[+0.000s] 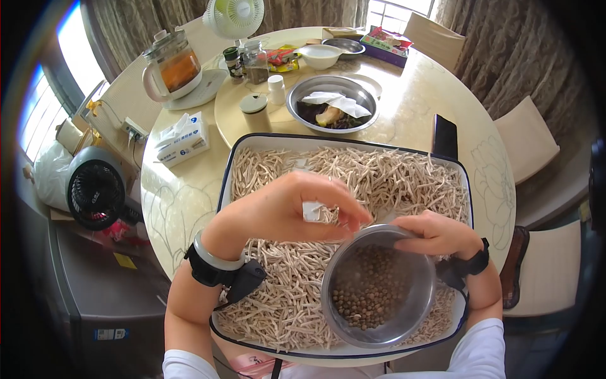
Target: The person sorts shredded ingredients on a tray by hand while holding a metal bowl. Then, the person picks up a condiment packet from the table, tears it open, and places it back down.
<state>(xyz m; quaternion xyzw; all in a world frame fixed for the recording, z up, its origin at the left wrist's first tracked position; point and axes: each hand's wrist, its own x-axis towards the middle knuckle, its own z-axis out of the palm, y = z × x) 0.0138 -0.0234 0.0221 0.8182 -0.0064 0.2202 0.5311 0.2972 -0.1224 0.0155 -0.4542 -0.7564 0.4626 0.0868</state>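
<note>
My right hand [435, 234] grips the rim of a metal bowl [413, 309], thumb over the edge. The bowl is tilted and holds small round brown-green seeds or berries [369, 287]. My left hand [300, 205] hovers just left of the bowl's far rim, fingers curled together; what they hold, if anything, is hidden. Below both hands lies a white tray [300, 163] with a dark blue rim, spread with pale dried strips [284, 284]. The bowl covers the tray's near right part.
Behind the tray stand a metal basin [293, 104] with dark food and white tissue, a lidded canister [255, 114] and a white bottle [276, 90]. A tissue box [183, 142] and glass kettle [177, 66] are left. A phone [445, 137] touches or nearly touches the tray's far right.
</note>
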